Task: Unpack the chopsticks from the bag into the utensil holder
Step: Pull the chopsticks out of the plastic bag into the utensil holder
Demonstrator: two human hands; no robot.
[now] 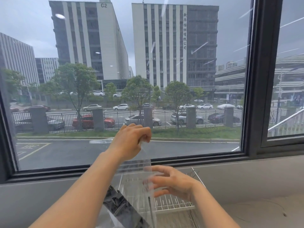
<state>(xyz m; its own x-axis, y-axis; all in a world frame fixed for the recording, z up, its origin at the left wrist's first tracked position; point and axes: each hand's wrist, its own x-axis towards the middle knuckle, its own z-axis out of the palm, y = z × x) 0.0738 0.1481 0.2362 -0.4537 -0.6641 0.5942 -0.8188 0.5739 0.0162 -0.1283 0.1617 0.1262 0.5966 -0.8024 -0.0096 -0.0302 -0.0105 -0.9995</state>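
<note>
My left hand (131, 140) is raised in front of the window, its fingers pinched on the top of a clear plastic bag (147, 163). The bag hangs straight down over a white wire rack (174, 205) on the sill. Lower down, my right hand (172, 183) has its fingers spread and curled beside the bag's lower part, blurred by motion; a firm grip is not visible. A thin dark stick (151, 211), possibly a chopstick, runs down at the bag's bottom edge. No other chopsticks can be made out through the plastic.
A dark, shiny packet (120, 207) lies slanted under my left forearm, left of the rack. The grey sill (246, 186) runs along the large window (148, 79), whose dark frame (256, 96) stands at the right. A light counter (263, 211) lies at the lower right.
</note>
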